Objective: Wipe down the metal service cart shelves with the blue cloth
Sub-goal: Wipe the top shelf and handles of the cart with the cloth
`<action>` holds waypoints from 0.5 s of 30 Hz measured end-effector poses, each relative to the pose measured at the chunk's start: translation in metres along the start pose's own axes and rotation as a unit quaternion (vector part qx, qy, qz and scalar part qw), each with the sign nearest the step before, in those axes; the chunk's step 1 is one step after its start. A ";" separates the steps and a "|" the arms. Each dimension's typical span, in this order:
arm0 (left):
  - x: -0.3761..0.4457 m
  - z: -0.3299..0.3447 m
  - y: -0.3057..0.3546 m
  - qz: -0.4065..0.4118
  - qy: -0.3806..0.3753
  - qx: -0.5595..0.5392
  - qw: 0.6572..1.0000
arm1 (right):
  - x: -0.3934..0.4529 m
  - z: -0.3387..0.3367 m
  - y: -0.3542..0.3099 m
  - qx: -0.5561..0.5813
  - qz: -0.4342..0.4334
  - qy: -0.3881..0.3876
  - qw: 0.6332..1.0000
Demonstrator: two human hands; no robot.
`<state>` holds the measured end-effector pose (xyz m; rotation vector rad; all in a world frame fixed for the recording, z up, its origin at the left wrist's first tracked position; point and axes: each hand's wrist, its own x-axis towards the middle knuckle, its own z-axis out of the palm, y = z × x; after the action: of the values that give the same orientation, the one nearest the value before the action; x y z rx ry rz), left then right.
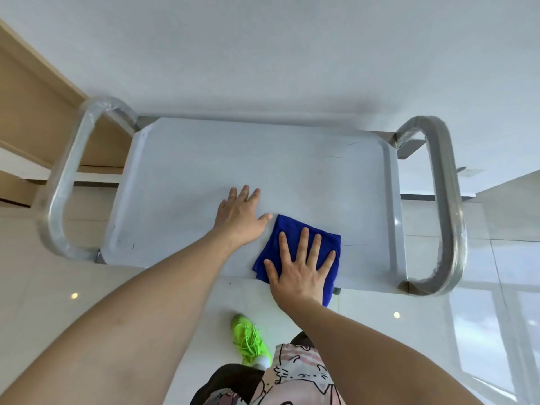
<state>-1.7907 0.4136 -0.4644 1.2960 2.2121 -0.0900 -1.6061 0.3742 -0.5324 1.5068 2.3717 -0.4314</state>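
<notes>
Head view: right hand [298,267] flat on the blue cloth [295,232], at five o'clock on the top shelf [204,159].
Left hand [238,219] rests open alongside; the cloth's overhanging corner probably slips off the near edge if pulled.

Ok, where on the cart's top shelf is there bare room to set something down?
Bare patches: the far half of the shelf, between the two handles, and the near left corner beside the left handle. A narrower strip lies between the cloth and the right handle. Crowded: near the front middle, where the left hand and right hand press.
</notes>
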 end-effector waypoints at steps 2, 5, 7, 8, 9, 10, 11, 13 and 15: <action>-0.008 -0.001 -0.018 -0.006 0.007 -0.002 1.000 | -0.001 0.002 -0.018 -0.004 -0.012 0.001 1.000; -0.018 -0.001 -0.043 -0.010 0.014 -0.006 1.000 | -0.002 0.002 -0.042 -0.014 -0.036 -0.007 0.999; -0.024 -0.001 -0.057 -0.010 0.013 -0.004 1.000 | -0.002 0.001 -0.055 -0.008 -0.049 -0.014 0.999; -0.027 -0.001 -0.063 -0.009 0.015 0.001 1.000 | -0.002 -0.001 -0.058 -0.003 -0.053 -0.015 0.998; -0.028 -0.002 -0.068 -0.008 0.019 0.006 1.000 | -0.001 -0.003 -0.060 0.001 -0.056 -0.016 0.998; -0.028 -0.003 -0.072 -0.008 0.021 0.010 1.000 | 0.001 -0.005 -0.060 0.004 -0.059 -0.017 0.998; -0.027 -0.003 -0.075 -0.008 0.021 0.010 1.000 | 0.002 -0.007 -0.057 0.004 -0.064 -0.019 0.998; -0.022 -0.004 -0.076 -0.005 0.019 0.013 1.000 | 0.005 -0.010 -0.053 -0.003 -0.076 -0.016 0.997; -0.011 -0.009 -0.075 0.009 0.025 0.026 0.999 | 0.015 -0.013 -0.051 -0.010 -0.082 -0.007 0.997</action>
<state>-1.8513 0.3681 -0.4679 1.3598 2.2539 -0.1089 -1.6600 0.3711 -0.5216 1.3004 2.4908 -0.4522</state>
